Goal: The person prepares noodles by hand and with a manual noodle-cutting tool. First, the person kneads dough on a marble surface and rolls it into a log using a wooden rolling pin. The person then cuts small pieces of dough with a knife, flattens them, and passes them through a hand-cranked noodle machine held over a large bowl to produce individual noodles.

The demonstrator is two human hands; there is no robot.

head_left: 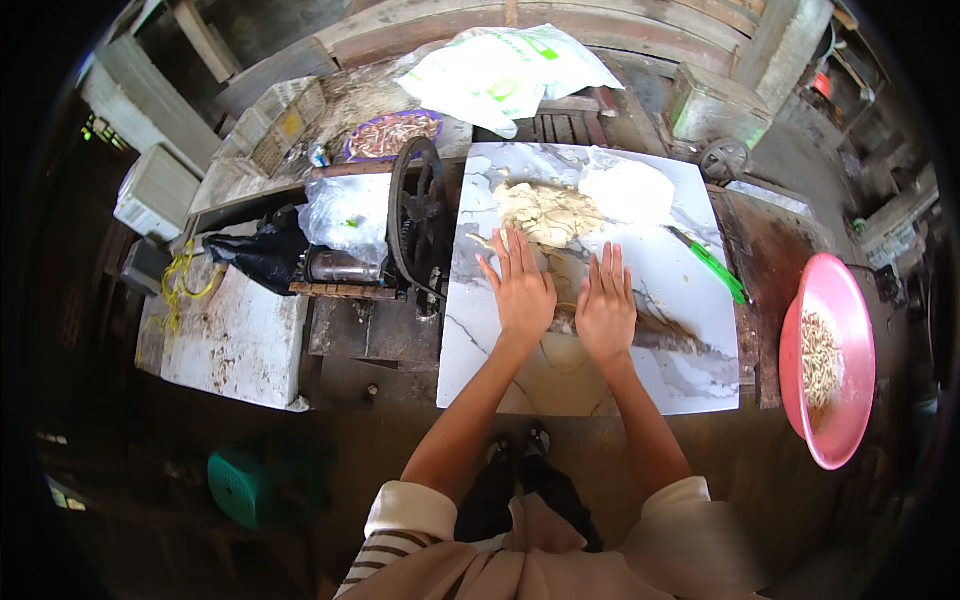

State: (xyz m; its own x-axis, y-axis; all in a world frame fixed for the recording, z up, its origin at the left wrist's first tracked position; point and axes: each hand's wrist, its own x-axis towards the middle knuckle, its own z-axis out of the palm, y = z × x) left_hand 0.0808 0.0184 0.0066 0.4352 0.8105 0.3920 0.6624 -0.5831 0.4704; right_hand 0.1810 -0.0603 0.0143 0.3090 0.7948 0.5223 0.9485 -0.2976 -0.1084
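My left hand (525, 292) lies palm down on a white, grey-veined board (675, 385), fingers stretched and slightly apart. Beside it, my right hand (607, 308) is also flat with fingers extended. Whatever is under the palms is hidden. Just beyond the fingertips sits a lumpy mass of pale dough (548, 212), and a thin strand of it shows near the left fingers. A white plastic bag (628, 188) rests right of the dough. A green-handled knife (715, 268) lies at the board's right side, apart from my right hand. A brownish smear crosses the board around my hands.
Left of the board stands a machine with a dark pulley wheel (398, 215). Behind it is a purple-rimmed tray (440, 125) of reddish-brown strips. A white-and-green sack (510, 75) lies at the back. At right, a pink basin (848, 300) holds pale, short pieces. A green stool (235, 487) stands lower left.
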